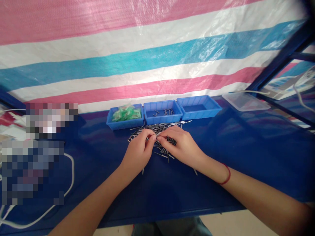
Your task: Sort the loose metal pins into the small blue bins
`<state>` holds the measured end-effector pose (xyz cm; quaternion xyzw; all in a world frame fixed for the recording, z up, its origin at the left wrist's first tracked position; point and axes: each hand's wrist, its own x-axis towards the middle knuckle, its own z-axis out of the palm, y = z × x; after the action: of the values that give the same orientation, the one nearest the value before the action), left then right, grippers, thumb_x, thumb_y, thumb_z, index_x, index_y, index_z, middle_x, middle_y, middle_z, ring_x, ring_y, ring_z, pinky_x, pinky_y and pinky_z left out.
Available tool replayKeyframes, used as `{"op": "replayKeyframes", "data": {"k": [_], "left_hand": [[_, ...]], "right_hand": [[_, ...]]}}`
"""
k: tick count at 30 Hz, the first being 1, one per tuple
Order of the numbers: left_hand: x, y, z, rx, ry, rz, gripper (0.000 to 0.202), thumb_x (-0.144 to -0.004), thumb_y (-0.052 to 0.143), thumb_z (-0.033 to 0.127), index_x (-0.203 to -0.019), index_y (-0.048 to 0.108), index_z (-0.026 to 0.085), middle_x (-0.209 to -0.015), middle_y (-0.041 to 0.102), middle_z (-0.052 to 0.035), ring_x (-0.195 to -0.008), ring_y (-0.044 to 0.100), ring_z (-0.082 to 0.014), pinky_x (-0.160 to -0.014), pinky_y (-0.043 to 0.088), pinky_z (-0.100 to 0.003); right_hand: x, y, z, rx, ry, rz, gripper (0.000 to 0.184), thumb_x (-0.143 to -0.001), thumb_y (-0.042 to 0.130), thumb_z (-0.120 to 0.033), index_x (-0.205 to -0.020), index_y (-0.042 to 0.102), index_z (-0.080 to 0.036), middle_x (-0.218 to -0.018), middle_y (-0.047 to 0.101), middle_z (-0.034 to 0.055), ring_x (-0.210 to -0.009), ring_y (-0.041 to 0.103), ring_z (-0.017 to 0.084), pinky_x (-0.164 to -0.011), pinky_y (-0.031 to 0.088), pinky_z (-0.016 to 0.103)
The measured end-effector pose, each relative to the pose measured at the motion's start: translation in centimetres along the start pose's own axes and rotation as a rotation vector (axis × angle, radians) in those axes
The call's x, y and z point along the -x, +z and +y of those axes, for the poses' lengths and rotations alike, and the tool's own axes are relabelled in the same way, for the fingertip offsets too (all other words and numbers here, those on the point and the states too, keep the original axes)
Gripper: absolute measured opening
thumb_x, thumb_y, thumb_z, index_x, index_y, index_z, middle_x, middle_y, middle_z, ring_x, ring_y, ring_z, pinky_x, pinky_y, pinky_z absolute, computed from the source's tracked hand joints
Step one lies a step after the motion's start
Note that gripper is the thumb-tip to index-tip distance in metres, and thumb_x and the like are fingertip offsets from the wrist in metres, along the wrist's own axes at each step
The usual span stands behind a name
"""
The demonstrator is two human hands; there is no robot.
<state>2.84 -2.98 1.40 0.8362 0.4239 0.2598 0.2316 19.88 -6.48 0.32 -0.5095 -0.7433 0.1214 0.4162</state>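
Observation:
My left hand (140,144) and my right hand (183,144) meet above a loose pile of slim metal rivets (163,150) on the blue table. Thumb and forefinger are pinched together on each hand, the fingertips nearly touching. A small pale silvery bit (157,134) shows between them, too small to name. Just behind the pile, the middle blue bin (162,117) holds several rivets. To its left, another blue bin (126,124) contains small green-and-clear plastic packets (126,113). Single rivets lie apart near each wrist.
A third blue bin (200,113) stands at the right of the row, with a clear plastic lid (246,101) beyond it. White cable (73,170) loops across the left side near a blurred-out area. A striped sheet (147,59) hangs behind the table (246,147).

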Motion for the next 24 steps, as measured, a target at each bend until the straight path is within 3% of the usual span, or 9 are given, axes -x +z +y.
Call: {"op": "replayKeyframes", "data": {"k": [5, 9, 14, 24], "left_hand": [[0.3, 0.7, 0.4, 0.168, -0.060, 0.062, 0.016, -0.093, 0.046, 0.031, -0.093, 0.058, 0.019, -0.086, 0.066, 0.0002, -0.069, 0.058, -0.0115, -0.065, 0.044, -0.023], [0.3, 1.0, 0.0, 0.257, -0.115, 0.022, 0.022, -0.092, 0.048, 0.035, -0.101, 0.060, 0.019, -0.091, 0.068, -0.0007, -0.068, 0.058, -0.0116, -0.064, 0.045, -0.023], [0.3, 1.2, -0.5, 0.263, -0.093, -0.015, 0.028, -0.092, 0.048, 0.039, -0.104, 0.064, 0.020, -0.094, 0.070, -0.0014, -0.079, 0.062, -0.0154, -0.070, 0.047, -0.025], [0.0, 0.8, -0.1, 0.240, -0.035, -0.117, 0.027, -0.092, 0.048, 0.036, -0.102, 0.067, 0.020, -0.081, 0.067, 0.0008, -0.066, 0.056, -0.0125, -0.059, 0.041, -0.022]], "right_hand": [[0.2, 0.2, -0.4, -0.182, 0.107, 0.074, 0.014, -0.088, 0.055, -0.026, -0.078, 0.062, -0.019, -0.071, 0.062, 0.0005, -0.065, 0.053, 0.013, -0.061, 0.042, 0.027], [0.2, 0.4, -0.2, -0.261, 0.170, 0.078, 0.017, -0.088, 0.056, -0.031, -0.078, 0.063, -0.019, -0.071, 0.062, 0.0007, -0.061, 0.050, 0.012, -0.056, 0.040, 0.026], [0.3, 0.4, -0.2, -0.257, 0.142, 0.116, 0.010, -0.086, 0.058, -0.027, -0.079, 0.062, -0.020, -0.069, 0.059, -0.0003, -0.061, 0.049, 0.012, -0.057, 0.040, 0.026], [0.2, 0.0, -0.7, -0.226, 0.049, 0.089, 0.010, -0.088, 0.055, -0.023, -0.081, 0.062, -0.020, -0.073, 0.059, 0.0016, -0.066, 0.051, 0.013, -0.058, 0.041, 0.027]]}}
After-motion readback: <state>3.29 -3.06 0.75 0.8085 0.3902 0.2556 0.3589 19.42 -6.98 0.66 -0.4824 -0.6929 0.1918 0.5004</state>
